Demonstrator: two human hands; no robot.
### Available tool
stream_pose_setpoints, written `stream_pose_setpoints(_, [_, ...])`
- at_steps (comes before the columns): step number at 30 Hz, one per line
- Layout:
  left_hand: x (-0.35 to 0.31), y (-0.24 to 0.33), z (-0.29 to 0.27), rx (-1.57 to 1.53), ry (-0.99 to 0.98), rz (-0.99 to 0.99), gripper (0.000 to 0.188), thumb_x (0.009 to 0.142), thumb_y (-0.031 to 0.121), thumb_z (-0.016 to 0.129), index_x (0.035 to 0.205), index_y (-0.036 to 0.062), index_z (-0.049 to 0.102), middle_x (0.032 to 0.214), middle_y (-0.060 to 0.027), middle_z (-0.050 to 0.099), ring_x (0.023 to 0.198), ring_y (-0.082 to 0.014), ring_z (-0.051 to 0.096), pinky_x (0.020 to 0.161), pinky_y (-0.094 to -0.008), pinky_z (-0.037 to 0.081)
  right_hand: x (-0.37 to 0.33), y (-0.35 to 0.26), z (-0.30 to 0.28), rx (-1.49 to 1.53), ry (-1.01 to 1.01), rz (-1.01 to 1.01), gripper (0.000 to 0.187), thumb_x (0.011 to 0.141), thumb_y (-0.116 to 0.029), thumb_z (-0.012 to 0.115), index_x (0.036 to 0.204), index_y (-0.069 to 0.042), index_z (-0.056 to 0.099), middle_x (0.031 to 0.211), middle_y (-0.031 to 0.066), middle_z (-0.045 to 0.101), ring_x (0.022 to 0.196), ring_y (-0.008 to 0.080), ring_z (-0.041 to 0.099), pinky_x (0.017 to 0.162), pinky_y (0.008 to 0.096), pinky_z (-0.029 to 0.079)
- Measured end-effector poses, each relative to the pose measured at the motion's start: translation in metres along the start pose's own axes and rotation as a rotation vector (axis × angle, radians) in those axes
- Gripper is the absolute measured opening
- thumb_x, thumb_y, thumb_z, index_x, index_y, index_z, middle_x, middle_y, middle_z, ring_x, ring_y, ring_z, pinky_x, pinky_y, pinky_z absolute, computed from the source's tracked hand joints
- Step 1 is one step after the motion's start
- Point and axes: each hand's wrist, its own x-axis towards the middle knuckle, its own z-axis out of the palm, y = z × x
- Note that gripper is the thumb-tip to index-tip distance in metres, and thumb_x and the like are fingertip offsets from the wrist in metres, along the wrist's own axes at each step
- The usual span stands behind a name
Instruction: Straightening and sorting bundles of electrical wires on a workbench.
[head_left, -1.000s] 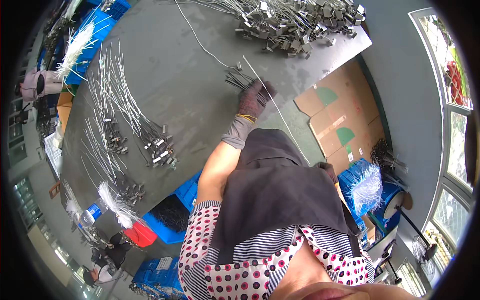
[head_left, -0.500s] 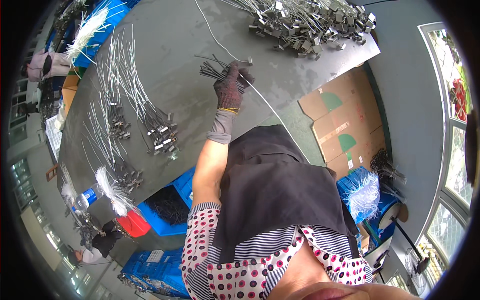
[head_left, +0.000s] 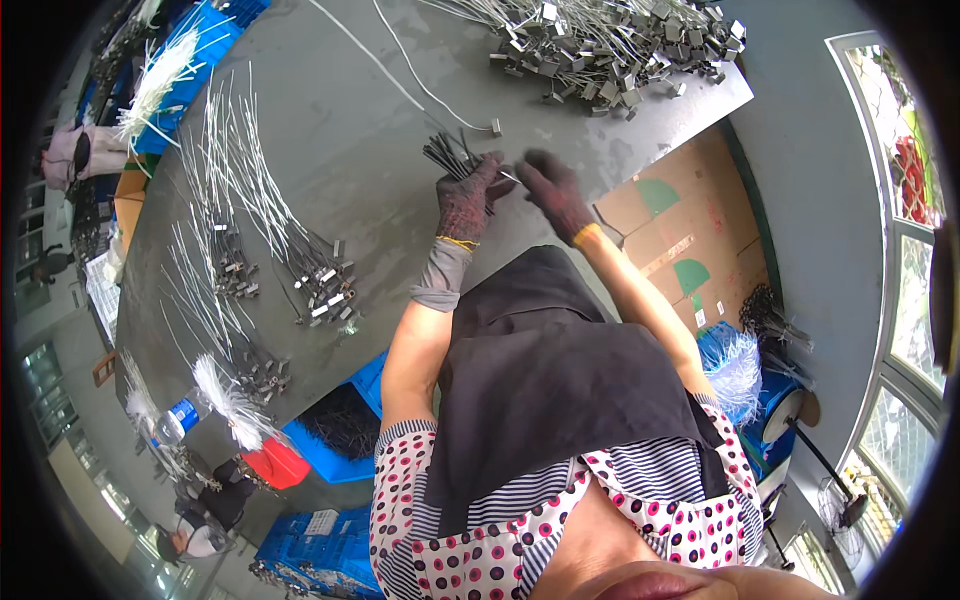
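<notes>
The gloved left hand (head_left: 466,207) closes around a bundle of short black sticks (head_left: 446,156) above the grey table (head_left: 370,190). Just beside it, the gloved right hand (head_left: 556,195) is blurred; whether it pinches anything, I cannot tell. Beyond them lies a pale wire (head_left: 411,68) tipped with a metal block (head_left: 495,127); farther off sits a pile of metal-ended wires (head_left: 620,55).

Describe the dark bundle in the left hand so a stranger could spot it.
Start at the grey table, then find the gloved left hand above it. The dark bundle pokes from that hand: unlike the long pale wires farther left, its strands are short.
</notes>
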Motion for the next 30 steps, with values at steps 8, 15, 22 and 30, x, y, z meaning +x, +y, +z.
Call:
stream_pose_setpoints(8, [0.049, 0.006, -0.038, 0.636, 0.001, 0.195, 0.017, 0.094, 0.018, 0.059, 0.094, 0.0023, 0.066, 0.071, -0.0063, 0.064, 0.061, -0.0167, 0.065, 0.052, -0.0282, 0.047, 0.087, -0.012, 0.076, -0.566, 0.103, -0.407, 0.039, 0.094, -0.032, 0.056, 0.123, -0.005, 0.061, 0.12, 0.0195, 0.064, 0.108, 0.0413, 0.061, 0.093, 0.0476, 0.049])
stream_pose_setpoints(15, [0.075, 0.015, -0.069, 1.382, 0.473, 0.258, 0.038, 0.084, 0.034, 0.073, 0.089, -0.0038, 0.07, 0.071, -0.0035, 0.068, 0.062, -0.0192, 0.063, 0.065, -0.0356, 0.053, 0.11, 0.003, 0.05, -1.228, 0.023, -0.402, 0.032, 0.084, -0.025, 0.064, 0.111, -0.009, 0.067, 0.12, 0.0133, 0.064, 0.119, 0.0332, 0.055, 0.094, 0.0455, 0.048])
stream_pose_setpoints(22, [0.055, -0.004, -0.032, 0.347, 0.115, -0.015, 0.027, 0.088, 0.026, 0.074, 0.093, 0.0002, 0.068, 0.081, -0.0061, 0.069, 0.071, -0.0217, 0.069, 0.065, -0.0359, 0.057, 0.046, 0.027, -0.018, -0.449, 0.121, -0.647, 0.012, 0.084, -0.014, 0.071, 0.093, -0.006, 0.069, 0.119, 0.0119, 0.067, 0.102, 0.0318, 0.064, 0.081, 0.0411, 0.054])
stream_pose_setpoints(30, [0.07, -0.08, 0.02, -0.505, -0.335, -0.33, 0.023, 0.094, 0.025, 0.066, 0.108, 0.0063, 0.066, 0.099, -0.0092, 0.07, 0.093, -0.0267, 0.068, 0.1, -0.0547, 0.05, -0.117, 0.081, -0.1, -0.19, -0.026, 0.028, 0.027, 0.093, -0.02, 0.065, 0.114, -0.004, 0.07, 0.089, 0.0122, 0.072, 0.075, 0.0157, 0.066, 0.07, 0.0331, 0.053])
